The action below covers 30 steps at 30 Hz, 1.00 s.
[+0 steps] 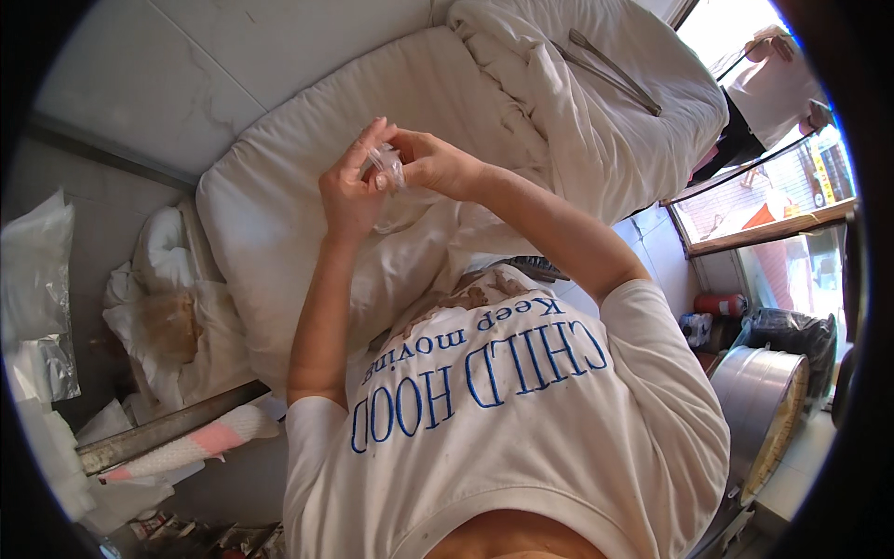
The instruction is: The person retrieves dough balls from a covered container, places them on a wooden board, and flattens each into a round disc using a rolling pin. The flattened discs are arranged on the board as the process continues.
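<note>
A small crumpled piece of clear plastic film (387, 165) is pinched between the fingers of both hands. My left hand (351, 183) is on its left side, with the thumb and fingers curled around it. From the right, my right hand (441, 162) grips it too, its fingertips meeting those of the left. Whether the film is a bag or a glove cannot be told. Beneath both hands spreads a thick white quilted cloth (307, 161), bunched into folds at the right. On that bunched part lies a pair of metal tongs (614, 78).
Clear plastic bags (38, 272) hang at the left edge. A white and pink rolled cloth (209, 437) lies along a ledge. Round metal steamers (751, 391) stand at the right, near a red cylinder (721, 305). Another person (772, 87) stands beyond the opening at upper right.
</note>
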Motion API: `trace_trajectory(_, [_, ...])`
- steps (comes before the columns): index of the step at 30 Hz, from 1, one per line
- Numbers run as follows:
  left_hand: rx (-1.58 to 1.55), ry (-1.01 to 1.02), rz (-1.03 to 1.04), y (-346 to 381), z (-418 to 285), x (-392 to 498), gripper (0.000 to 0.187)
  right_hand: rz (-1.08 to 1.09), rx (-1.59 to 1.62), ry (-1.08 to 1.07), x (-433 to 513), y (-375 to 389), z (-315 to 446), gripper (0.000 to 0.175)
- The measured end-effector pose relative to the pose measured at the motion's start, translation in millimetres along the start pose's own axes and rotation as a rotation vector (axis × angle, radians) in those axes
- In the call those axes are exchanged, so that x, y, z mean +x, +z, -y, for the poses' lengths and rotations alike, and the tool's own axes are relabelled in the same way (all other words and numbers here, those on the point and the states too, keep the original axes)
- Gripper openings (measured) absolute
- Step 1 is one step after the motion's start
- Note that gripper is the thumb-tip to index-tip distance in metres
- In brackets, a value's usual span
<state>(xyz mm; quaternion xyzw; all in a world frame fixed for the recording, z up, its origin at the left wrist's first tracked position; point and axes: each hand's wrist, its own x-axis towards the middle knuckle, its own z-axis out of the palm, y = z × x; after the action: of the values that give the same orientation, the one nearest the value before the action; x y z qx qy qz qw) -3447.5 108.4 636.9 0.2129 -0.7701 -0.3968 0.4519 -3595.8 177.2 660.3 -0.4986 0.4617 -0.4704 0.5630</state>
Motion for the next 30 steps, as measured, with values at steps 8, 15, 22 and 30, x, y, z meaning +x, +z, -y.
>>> trace_trajectory(8, [-0.461,-0.429,0.122,-41,73,-39,0.015,-0.343,0.379,0.128,-4,-88,-74,0.051])
trace_trajectory(15, [-0.132,-0.713,0.328,-49,116,-45,0.025,-0.328,-0.549,0.429,-12,-81,-72,0.041])
trace_trajectory(22, [-1.160,-0.543,0.145,-7,22,58,0.030,-0.580,0.120,0.040,-47,-103,43,0.027])
trace_trajectory(30, [-0.154,0.558,0.426,124,-236,175,0.040,-0.507,-0.262,-0.459,-186,-122,211,0.031])
